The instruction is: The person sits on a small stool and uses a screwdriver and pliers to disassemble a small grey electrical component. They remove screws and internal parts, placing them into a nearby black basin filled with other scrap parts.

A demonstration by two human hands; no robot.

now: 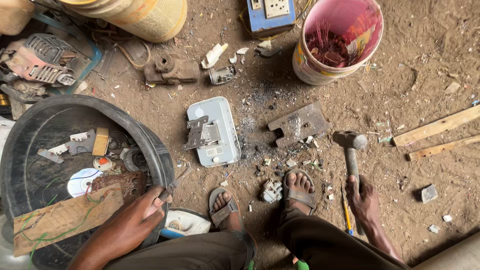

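The dirt floor [430,60] is strewn with scrap, and the largest thing on it is the black rubber tub [150,145] at the left, holding a disc, a wooden board with green wires, rusty plates and small parts. Above right stands a pink and cream bucket [307,67] with reddish wire inside. In the middle lies the white casing [222,127], face down, with a grey metal bracket [200,132] on its back; it looks whole and unopened, so the breaking-down of this piece appears not yet begun. Just right of it sits a flat rusty metal plate [300,122], serving as an anvil by the look of it, with grey dust and broken white and green bits around it and a small white broken part [271,191] between the sandalled feet, which suggests that other pieces are already smashed. The right hand [363,197] is clamped around the handle of a hammer [350,145], whose head rests on the ground near the plate and apart from the casing. The left hand [145,210] rests at the tub's rim, fingers closed on a thin metal tool [175,185] that points toward the casing. A yellow and blue screwdriver [346,215] lies beside the right hand
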